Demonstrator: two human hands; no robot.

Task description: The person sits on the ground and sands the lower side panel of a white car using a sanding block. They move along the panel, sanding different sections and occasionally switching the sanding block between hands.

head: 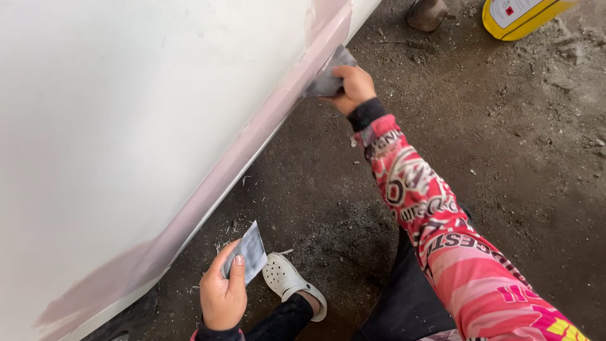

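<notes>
Dirty, dusty ground (505, 164) lies under us, with bits of grit all over it. Next to us stands a big white panel (126, 126) with a pinkish strip (252, 142) along its lower edge. Our right hand (353, 88) is closed around a folded grey sheet of sandpaper (328, 77) and presses it flat on the pinkish strip near the top. Our left hand (222, 292) is down low, closed on a second grey sheet (249, 254), with the thumb on top and the sheet sticking up, not touching the panel. We think these sheets are light, thin and bendy, rough on one side, so they fold easily and are best held in the middle with the fingers spread behind them. A white clog (290, 281) sits on our foot just beside the left hand. Far off at the top we see a yellow jug (514, 16) and a brown shoe (428, 12).
</notes>
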